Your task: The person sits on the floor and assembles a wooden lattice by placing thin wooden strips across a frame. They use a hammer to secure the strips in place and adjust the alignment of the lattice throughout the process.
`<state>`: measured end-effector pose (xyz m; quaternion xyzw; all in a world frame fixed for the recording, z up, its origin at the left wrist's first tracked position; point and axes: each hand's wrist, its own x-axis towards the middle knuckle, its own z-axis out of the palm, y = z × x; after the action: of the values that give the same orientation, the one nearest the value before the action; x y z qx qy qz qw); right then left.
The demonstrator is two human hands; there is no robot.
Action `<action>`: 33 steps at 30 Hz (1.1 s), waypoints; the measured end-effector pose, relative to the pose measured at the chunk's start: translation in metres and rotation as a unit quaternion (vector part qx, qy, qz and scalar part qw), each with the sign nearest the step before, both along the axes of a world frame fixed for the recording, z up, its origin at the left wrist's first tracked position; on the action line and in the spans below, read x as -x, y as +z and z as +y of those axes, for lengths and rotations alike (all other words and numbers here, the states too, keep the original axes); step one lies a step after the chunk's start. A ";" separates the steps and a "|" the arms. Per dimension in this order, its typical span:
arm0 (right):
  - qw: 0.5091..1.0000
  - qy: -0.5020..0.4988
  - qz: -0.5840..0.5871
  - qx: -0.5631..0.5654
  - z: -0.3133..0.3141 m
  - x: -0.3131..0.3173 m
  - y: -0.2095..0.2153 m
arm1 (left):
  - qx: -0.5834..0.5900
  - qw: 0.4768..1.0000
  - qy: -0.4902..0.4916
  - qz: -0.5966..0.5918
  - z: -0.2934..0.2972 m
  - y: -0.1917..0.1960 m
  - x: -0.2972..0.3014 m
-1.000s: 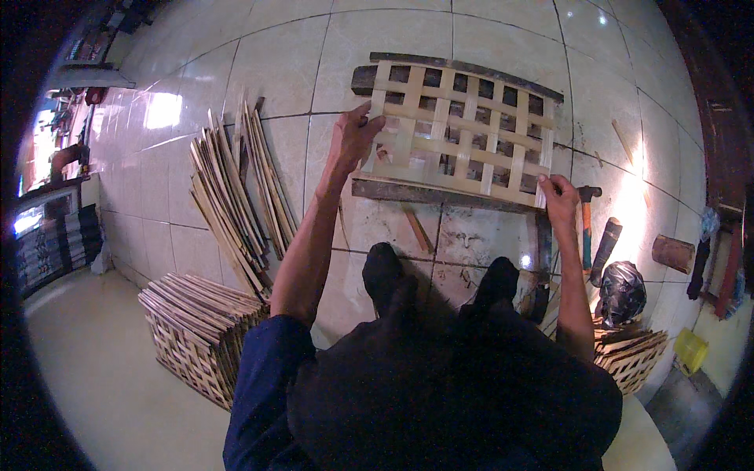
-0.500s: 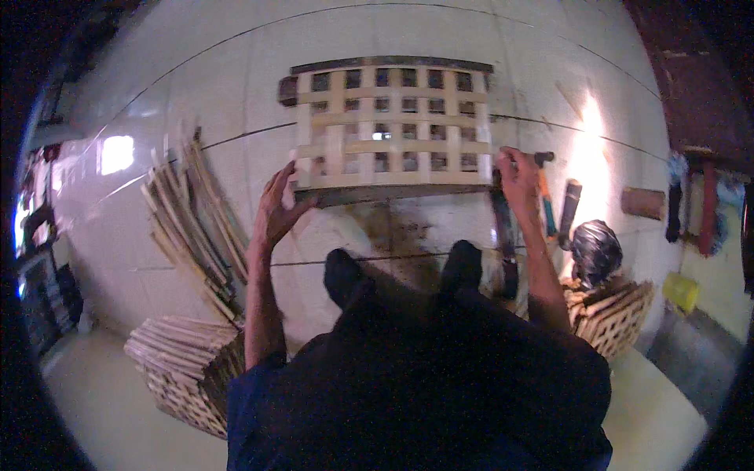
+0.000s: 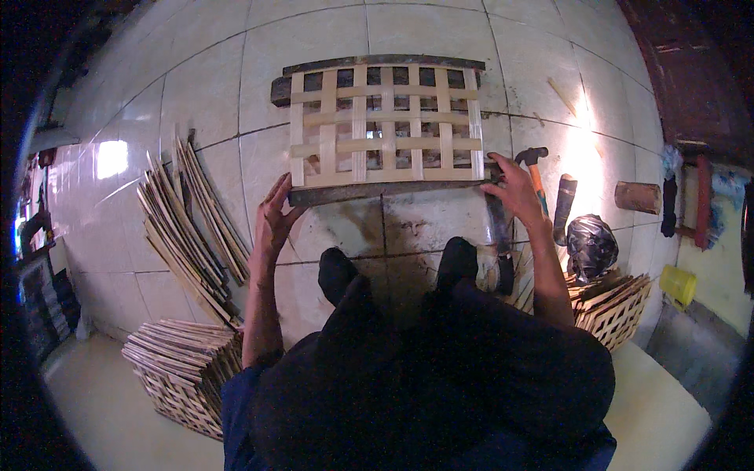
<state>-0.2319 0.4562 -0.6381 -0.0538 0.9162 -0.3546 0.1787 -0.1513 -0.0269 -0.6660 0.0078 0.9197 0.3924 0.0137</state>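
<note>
A woven lattice panel of pale bamboo strips (image 3: 388, 118) lies in front of me, between a near dark wooden bar (image 3: 377, 192) and a far dark wooden bar (image 3: 385, 60). My left hand (image 3: 272, 216) grips the left end of the near bar, thumb on the near side and fingers at the corner. At the bar's opposite end, my right hand (image 3: 517, 188) holds the corner between thumb and fingers. Open squares show between the strips, with dark pieces visible underneath. A hammer (image 3: 534, 169) with an orange handle lies just beyond my right hand.
Loose bamboo strips (image 3: 181, 228) lie left on the tiled floor. Stacks of finished lattice panels stand at lower left (image 3: 177, 369) and lower right (image 3: 620, 314). Nearby on the right are a black plastic-wrapped bundle (image 3: 591, 248), a dark cylinder (image 3: 564, 206) and a yellow container (image 3: 678, 286).
My right hand has come down from beside the panel's right edge onto the near bar's end. The panel and bar sit slightly farther left in view. My left hand stays at its corner.
</note>
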 end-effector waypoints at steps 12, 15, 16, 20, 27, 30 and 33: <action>0.980 -0.022 0.192 -0.056 -0.004 0.019 -0.009 | 0.007 0.996 0.066 0.061 0.007 0.007 0.004; 0.989 -0.062 0.129 -0.028 -0.014 0.037 -0.015 | -0.117 0.982 0.146 -0.039 0.008 0.008 0.033; 0.990 -0.074 0.117 -0.024 -0.018 0.041 -0.015 | -0.166 0.968 0.163 -0.091 0.011 0.017 0.043; 0.990 -0.111 0.084 -0.015 -0.035 0.054 -0.012 | -0.130 0.977 0.087 -0.149 0.013 0.014 0.070; 0.987 -0.125 0.083 0.049 -0.028 0.069 -0.021 | -0.237 0.953 0.133 -0.135 0.026 0.028 0.062; 0.990 -0.114 0.072 0.029 -0.032 0.066 -0.018 | -0.263 0.944 0.142 -0.136 0.030 0.030 0.058; 0.991 -0.115 0.064 0.020 -0.034 0.063 -0.017 | -0.260 0.949 0.132 -0.117 0.029 0.029 0.058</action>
<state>-0.2948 0.4224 -0.6547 0.0255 0.9187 -0.3864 0.0770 -0.2095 0.0022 -0.6373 -0.1566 0.7701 0.6147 0.0670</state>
